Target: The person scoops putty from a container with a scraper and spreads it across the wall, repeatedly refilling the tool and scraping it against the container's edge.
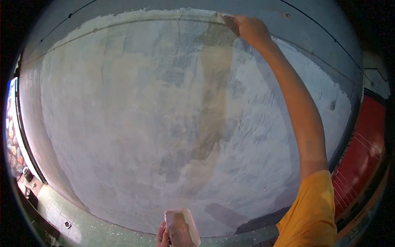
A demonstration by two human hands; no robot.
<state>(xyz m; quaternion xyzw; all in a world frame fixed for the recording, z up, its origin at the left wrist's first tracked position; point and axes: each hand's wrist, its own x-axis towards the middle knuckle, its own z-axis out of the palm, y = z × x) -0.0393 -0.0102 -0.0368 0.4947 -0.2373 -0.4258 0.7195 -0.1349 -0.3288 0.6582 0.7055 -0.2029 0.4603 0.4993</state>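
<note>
My right hand [252,29] reaches up high against a grey wall [123,115] and presses a flat scraper blade [231,22] to the top edge of the pale plastered patch. A fresh, tan, wet streak [216,94] runs down the wall below the blade. My left hand [163,236] is low at the bottom of the view, gripping a flat board [183,226] smeared with pale putty. The sleeve on my right arm is yellow.
A green tiled floor [74,222] lies far below at the lower left. A red surface [362,152] borders the wall on the right. A thin wire [325,33] runs along the wall's top. A small fitting [332,105] sits on the wall at right.
</note>
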